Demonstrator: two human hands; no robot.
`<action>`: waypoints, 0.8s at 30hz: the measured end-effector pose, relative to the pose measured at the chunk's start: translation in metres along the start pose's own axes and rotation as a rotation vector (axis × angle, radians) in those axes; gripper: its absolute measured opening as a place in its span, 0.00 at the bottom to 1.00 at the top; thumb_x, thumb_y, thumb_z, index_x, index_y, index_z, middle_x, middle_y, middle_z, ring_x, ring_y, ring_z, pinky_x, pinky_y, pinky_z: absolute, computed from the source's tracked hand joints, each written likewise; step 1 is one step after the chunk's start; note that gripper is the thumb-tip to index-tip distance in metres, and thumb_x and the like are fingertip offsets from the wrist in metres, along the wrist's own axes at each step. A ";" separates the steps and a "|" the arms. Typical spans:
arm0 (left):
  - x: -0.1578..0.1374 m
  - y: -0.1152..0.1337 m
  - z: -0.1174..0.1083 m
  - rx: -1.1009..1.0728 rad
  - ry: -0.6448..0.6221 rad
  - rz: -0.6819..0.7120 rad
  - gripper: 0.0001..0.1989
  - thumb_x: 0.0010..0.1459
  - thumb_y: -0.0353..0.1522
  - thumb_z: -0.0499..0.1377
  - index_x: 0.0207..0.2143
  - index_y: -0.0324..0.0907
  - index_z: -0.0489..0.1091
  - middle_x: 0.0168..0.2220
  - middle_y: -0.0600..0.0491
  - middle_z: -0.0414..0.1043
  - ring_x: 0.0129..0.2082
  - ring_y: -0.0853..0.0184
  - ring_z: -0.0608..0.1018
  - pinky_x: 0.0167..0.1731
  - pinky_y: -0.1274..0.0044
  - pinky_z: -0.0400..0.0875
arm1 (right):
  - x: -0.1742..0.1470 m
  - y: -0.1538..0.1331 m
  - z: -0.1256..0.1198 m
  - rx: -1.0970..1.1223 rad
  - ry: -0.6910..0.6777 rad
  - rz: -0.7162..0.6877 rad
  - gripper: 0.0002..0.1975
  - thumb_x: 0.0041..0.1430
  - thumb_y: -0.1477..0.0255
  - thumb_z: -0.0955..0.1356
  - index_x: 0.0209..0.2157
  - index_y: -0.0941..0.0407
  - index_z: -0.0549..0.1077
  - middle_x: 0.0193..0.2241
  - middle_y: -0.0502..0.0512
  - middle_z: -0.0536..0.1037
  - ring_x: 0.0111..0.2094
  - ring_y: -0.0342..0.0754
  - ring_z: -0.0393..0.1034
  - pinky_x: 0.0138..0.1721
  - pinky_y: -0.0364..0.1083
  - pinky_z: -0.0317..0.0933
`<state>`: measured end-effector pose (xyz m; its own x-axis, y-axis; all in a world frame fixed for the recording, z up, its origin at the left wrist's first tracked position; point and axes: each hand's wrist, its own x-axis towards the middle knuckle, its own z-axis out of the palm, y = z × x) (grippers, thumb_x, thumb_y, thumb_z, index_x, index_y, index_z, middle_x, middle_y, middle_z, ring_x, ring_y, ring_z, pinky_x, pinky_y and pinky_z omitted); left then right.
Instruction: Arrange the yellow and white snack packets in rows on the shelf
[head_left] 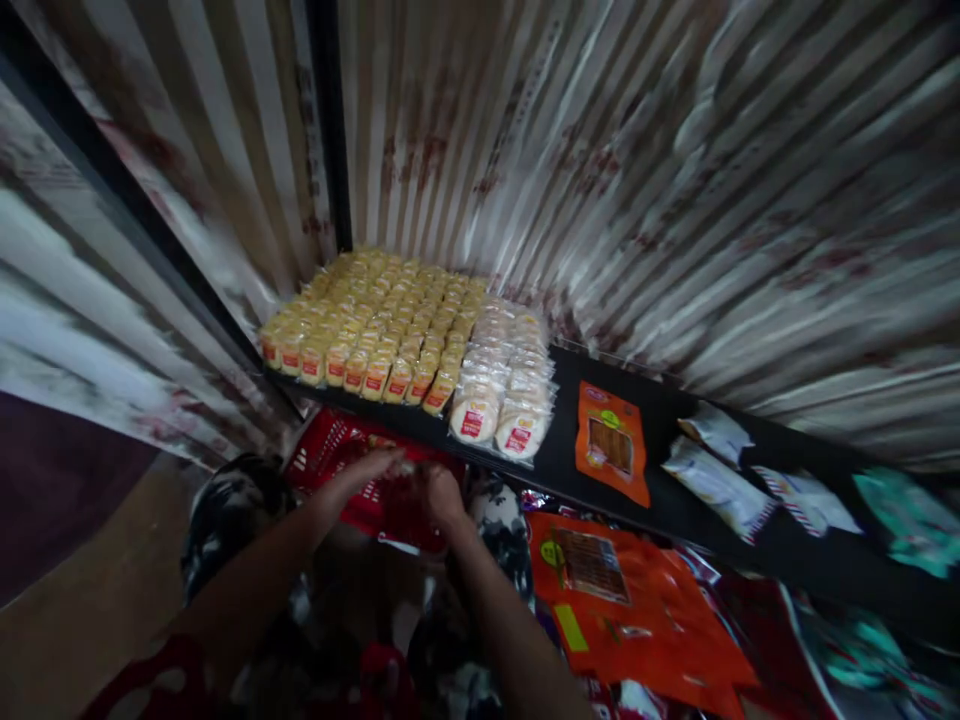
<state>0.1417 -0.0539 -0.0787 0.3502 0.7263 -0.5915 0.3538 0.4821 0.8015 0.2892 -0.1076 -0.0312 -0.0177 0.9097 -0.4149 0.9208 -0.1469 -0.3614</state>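
My left hand (367,468) and right hand (441,492) close together inside the red plastic mesh basket (330,450) below the black shelf (675,500), grip unclear to me through blur, yellow packaged biscuit rows (375,325) and white round packets (502,385) on the shelf above, orange foil pouch (611,442) to their right.

Two hands (409,480) — two orange packets (611,442)
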 end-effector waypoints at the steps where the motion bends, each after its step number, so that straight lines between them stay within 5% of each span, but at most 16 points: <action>1: -0.006 0.004 -0.003 -0.005 -0.002 0.012 0.15 0.56 0.39 0.50 0.27 0.38 0.69 0.19 0.56 0.65 0.22 0.69 0.69 0.26 0.78 0.62 | -0.006 0.000 -0.007 0.029 0.032 -0.019 0.11 0.58 0.75 0.63 0.38 0.58 0.76 0.35 0.62 0.80 0.37 0.49 0.74 0.34 0.41 0.60; 7: -0.039 0.020 -0.006 -0.001 -0.062 0.178 0.12 0.44 0.37 0.61 0.29 0.38 0.71 0.26 0.55 0.73 0.28 0.69 0.73 0.32 0.78 0.65 | -0.035 0.000 -0.034 0.201 0.190 -0.105 0.12 0.56 0.78 0.61 0.35 0.57 0.75 0.34 0.58 0.79 0.36 0.48 0.73 0.35 0.41 0.59; 12: -0.069 0.037 -0.004 0.069 0.023 0.316 0.15 0.44 0.38 0.61 0.34 0.38 0.72 0.31 0.53 0.75 0.31 0.67 0.74 0.34 0.77 0.66 | -0.051 0.009 -0.045 0.421 0.280 -0.124 0.11 0.55 0.75 0.62 0.36 0.57 0.75 0.33 0.56 0.79 0.34 0.48 0.72 0.36 0.43 0.60; 18: -0.099 0.049 0.011 0.037 0.020 0.302 0.13 0.44 0.38 0.62 0.30 0.38 0.70 0.27 0.54 0.74 0.28 0.68 0.74 0.29 0.78 0.65 | -0.069 0.020 -0.050 0.797 0.278 -0.147 0.13 0.53 0.66 0.63 0.38 0.56 0.73 0.32 0.52 0.78 0.33 0.48 0.71 0.34 0.44 0.64; 24: -0.099 0.054 0.039 -0.125 0.068 0.321 0.15 0.40 0.40 0.63 0.29 0.39 0.67 0.27 0.55 0.71 0.26 0.69 0.72 0.25 0.79 0.65 | -0.094 0.025 -0.055 1.265 0.329 -0.068 0.25 0.44 0.57 0.71 0.42 0.56 0.70 0.34 0.55 0.79 0.33 0.50 0.73 0.37 0.48 0.67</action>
<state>0.1605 -0.1187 0.0197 0.3665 0.8796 -0.3034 0.1246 0.2768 0.9528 0.3356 -0.1749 0.0449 0.2117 0.9549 -0.2083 -0.0827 -0.1948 -0.9773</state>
